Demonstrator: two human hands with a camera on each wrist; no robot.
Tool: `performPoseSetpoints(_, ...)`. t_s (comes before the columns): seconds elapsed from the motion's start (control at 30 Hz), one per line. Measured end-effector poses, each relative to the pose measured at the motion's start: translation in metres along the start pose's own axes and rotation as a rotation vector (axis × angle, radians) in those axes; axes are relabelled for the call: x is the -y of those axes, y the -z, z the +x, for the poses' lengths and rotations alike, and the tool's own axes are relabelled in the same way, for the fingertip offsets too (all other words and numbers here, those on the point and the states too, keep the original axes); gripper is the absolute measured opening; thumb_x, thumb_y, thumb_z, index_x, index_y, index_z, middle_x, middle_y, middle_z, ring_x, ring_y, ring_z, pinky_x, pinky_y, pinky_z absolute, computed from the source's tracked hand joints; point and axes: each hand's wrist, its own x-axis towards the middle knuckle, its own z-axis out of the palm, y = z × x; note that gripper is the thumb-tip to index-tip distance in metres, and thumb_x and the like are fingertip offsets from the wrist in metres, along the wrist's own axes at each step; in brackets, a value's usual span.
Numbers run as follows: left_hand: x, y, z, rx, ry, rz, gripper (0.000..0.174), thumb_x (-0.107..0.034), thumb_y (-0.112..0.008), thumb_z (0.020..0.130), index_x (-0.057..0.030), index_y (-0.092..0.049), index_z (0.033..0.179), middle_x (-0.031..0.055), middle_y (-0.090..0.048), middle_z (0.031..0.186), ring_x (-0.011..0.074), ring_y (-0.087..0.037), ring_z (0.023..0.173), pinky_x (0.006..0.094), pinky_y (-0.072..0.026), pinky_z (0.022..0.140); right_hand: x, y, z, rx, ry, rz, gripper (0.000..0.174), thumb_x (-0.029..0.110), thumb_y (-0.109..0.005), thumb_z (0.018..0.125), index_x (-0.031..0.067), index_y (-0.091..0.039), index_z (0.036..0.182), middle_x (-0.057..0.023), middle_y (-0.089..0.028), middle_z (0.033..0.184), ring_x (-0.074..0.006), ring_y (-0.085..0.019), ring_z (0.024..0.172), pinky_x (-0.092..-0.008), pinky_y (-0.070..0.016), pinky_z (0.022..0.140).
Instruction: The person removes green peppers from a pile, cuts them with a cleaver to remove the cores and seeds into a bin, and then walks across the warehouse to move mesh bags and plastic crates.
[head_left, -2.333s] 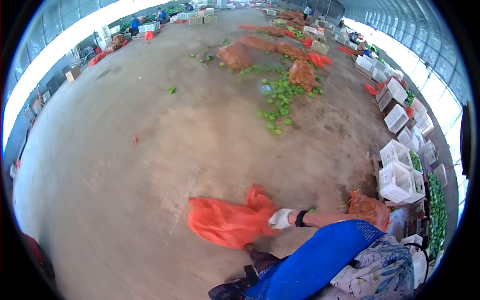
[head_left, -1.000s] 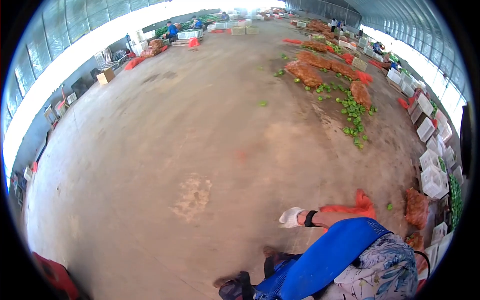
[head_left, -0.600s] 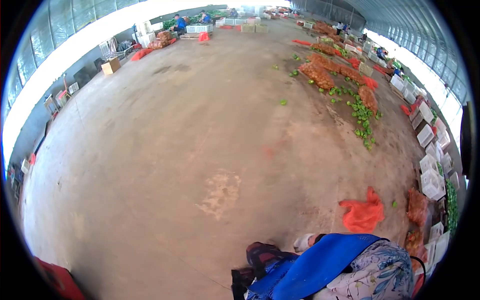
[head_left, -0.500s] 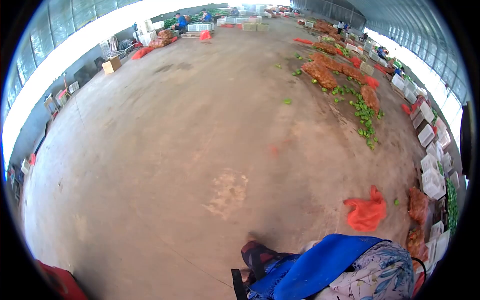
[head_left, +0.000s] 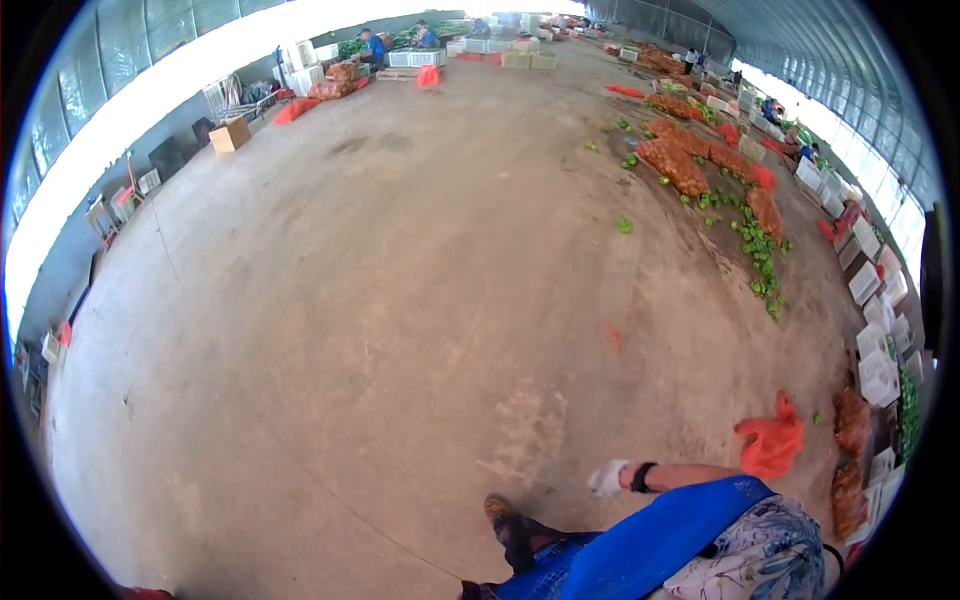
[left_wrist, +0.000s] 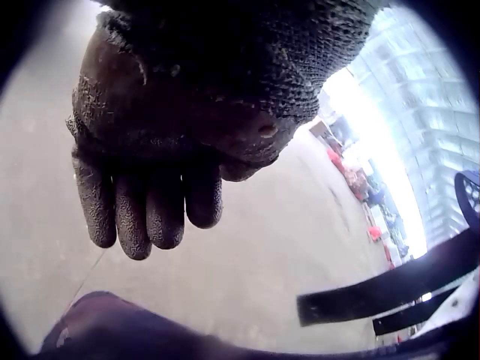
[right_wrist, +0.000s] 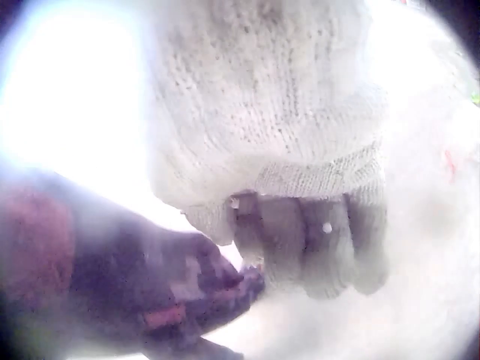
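Observation:
My right hand [head_left: 607, 478], in a white knit glove with a black band at the wrist, hangs low over the concrete floor. In the right wrist view its fingers [right_wrist: 322, 255] droop loosely with nothing in them, beside a dark patterned trouser leg [right_wrist: 172, 277]. A red mesh bag [head_left: 772, 440] lies crumpled on the floor, to the right of that hand. My left hand [left_wrist: 150, 150] wears a dark coated glove and appears only in the left wrist view. Its fingers dangle, relaxed, above the floor and hold nothing.
Filled mesh sacks [head_left: 672, 165] and scattered green vegetables [head_left: 757, 255] lie ahead on the right. White crates [head_left: 878, 378] line the right side, near more filled sacks [head_left: 850, 500]. A cardboard box [head_left: 230, 135] stands at the far left. People [head_left: 373, 47] sit among crates at the back.
The right hand has let go of the red mesh bag, which now lies on the floor farther right in view. The view has swung left, and the body has moved away from the bag.

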Motion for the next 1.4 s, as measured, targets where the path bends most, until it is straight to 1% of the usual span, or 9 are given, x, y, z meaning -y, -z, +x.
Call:
performPoseSetpoints(0.23, -0.147, 0.006, 0.095, 0.039, -0.027, -0.106, 0.029, -0.031, -0.064, 0.098, -0.0053, -0.068, 0.087, 0.0047, -0.057, 0.060, 0.0168, -0.054, 0.049, 0.0338, -0.0458, 0.047, 0.100, 0.190, 0.102, -0.490, 0.292, -0.143, 0.037, 0.040, -0.062, 0.089, 0.0119, -0.074, 0.110, -0.0148, -0.073, 0.113, -0.0401, -0.068, 0.105, -0.0496, -0.0547, 0.089)
performPoseSetpoints(0.3, -0.169, 0.022, 0.124, 0.024, -0.008, -0.156, 0.027, -0.029, -0.063, 0.098, -0.0047, -0.068, 0.090, 0.0050, -0.057, 0.060, 0.0172, -0.054, 0.049, 0.0342, -0.0464, 0.047, 0.206, 0.261, 0.069, -0.218, 0.036, -0.162, 0.041, 0.045, -0.057, 0.091, 0.0109, -0.074, 0.106, -0.0165, -0.073, 0.114, -0.0402, -0.067, 0.107, -0.0498, -0.0544, 0.090)
performPoseSetpoints(0.5, -0.199, 0.160, 0.203, -0.071, 0.105, -0.266, 0.022, -0.024, -0.063, 0.098, -0.0030, -0.068, 0.097, 0.0060, -0.057, 0.062, 0.0184, -0.055, 0.050, 0.0353, -0.0479, 0.048, 0.201, 0.160, 0.183, -0.142, 0.183, -0.191, 0.050, 0.052, -0.053, 0.095, 0.0121, -0.074, 0.114, -0.0150, -0.074, 0.115, -0.0383, -0.070, 0.105, -0.0486, -0.0538, 0.090)
performPoseSetpoints(0.73, -0.231, 0.327, 0.244, -0.164, 0.193, -0.350, 0.020, -0.018, -0.062, 0.097, -0.0011, -0.069, 0.105, 0.0071, -0.057, 0.064, 0.0199, -0.056, 0.051, 0.0367, -0.0498, 0.049, 0.376, 0.229, 0.200, 0.197, 0.037, -0.166, 0.046, 0.049, -0.056, 0.094, 0.0116, -0.075, 0.114, -0.0143, -0.075, 0.113, -0.0344, -0.070, 0.104, -0.0446, -0.0538, 0.091)
performPoseSetpoints(0.87, -0.295, 0.372, 0.351, -0.129, -0.240, -0.074, 0.022, -0.022, -0.063, 0.098, -0.0009, -0.069, 0.100, 0.0028, -0.050, 0.059, 0.0170, -0.050, 0.044, 0.0334, -0.0414, 0.041, 0.438, 0.317, 0.248, 0.221, 0.049, -0.224, 0.044, 0.047, -0.058, 0.094, 0.0113, -0.075, 0.114, -0.0139, -0.075, 0.112, -0.0322, -0.071, 0.103, -0.0423, -0.0538, 0.091)
performPoseSetpoints(0.97, -0.453, 0.387, 0.372, -0.134, -0.040, -0.137, 0.032, -0.033, -0.065, 0.100, -0.0012, -0.069, 0.098, 0.0020, -0.050, 0.058, 0.0165, -0.050, 0.045, 0.0333, -0.0408, 0.042, 0.472, 0.379, 0.286, 0.227, 0.067, -0.272, 0.043, 0.045, -0.060, 0.094, 0.0110, -0.075, 0.114, -0.0135, -0.075, 0.112, -0.0305, -0.071, 0.103, -0.0405, -0.0538, 0.092)
performPoseSetpoints(1.13, -0.532, 0.416, 0.415, -0.185, 0.189, -0.167, 0.045, -0.045, -0.064, 0.100, -0.0002, -0.070, 0.094, 0.0057, -0.055, 0.058, 0.0184, -0.056, 0.049, 0.0342, -0.0448, 0.046, 0.528, 0.526, 0.375, 0.212, 0.139, -0.458, 0.041, 0.043, -0.062, 0.093, 0.0106, -0.075, 0.114, -0.0130, -0.075, 0.110, -0.0277, -0.071, 0.102, -0.0377, -0.0538, 0.092)
performPoseSetpoints(1.27, -0.459, 0.449, 0.476, -0.084, 0.056, 0.222, 0.019, -0.017, -0.066, 0.088, -0.0076, -0.069, 0.104, 0.0128, -0.073, 0.084, 0.0326, -0.073, 0.079, 0.0432, -0.0562, 0.066, 0.589, 0.653, 0.459, 0.147, 0.007, -0.382, 0.044, 0.050, -0.058, 0.091, 0.0160, -0.077, 0.110, -0.0142, -0.075, 0.111, -0.0334, -0.070, 0.110, -0.0432, -0.0548, 0.095)
performPoseSetpoints(1.4, -0.486, 0.501, 0.504, -0.097, -0.022, 0.576, 0.027, -0.032, -0.063, 0.092, -0.0088, -0.073, 0.101, 0.0149, -0.074, 0.084, 0.0346, -0.073, 0.078, 0.0439, -0.0567, 0.068, 0.745, 0.815, 0.548, -0.161, 0.271, -0.553, 0.047, 0.052, -0.058, 0.092, 0.0097, -0.077, 0.099, -0.0143, -0.076, 0.101, -0.0372, -0.072, 0.096, -0.0476, -0.0571, 0.084)
